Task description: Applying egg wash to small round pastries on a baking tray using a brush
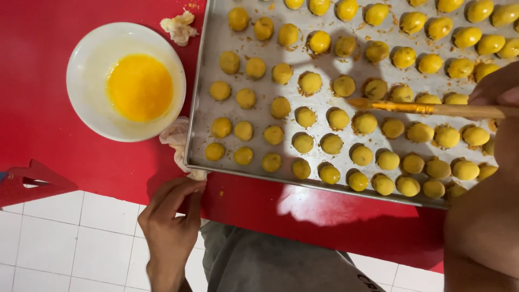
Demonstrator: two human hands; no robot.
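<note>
Here we have the red table (65, 157) as the biggest thing in view, and on it the wide metal baking tray (201, 97), thin and stiff, its near left corner resting just above our left hand (168, 216). That hand curls loosely at the table edge, fingertips touching the crumpled cloth (177, 141) under the tray corner and gripping nothing firmly. The tray looks light but awkward when loaded; we would take it by the rims on two sides and keep it level. To its left stands the white bowl (86, 81) of beaten yolk, liquid and ready to slop. Rows of small yellow dough balls (303, 143) fill the tray, soft and crumbly by the look of the scattered crumbs, so best not pinched. Our right hand (494, 89) is closed around the wooden brush (427, 108), whose wet tip hovers over the middle rows; the fingers are partly cut off by the frame, so the exact grip is probably a pencil-like pinch.
</note>
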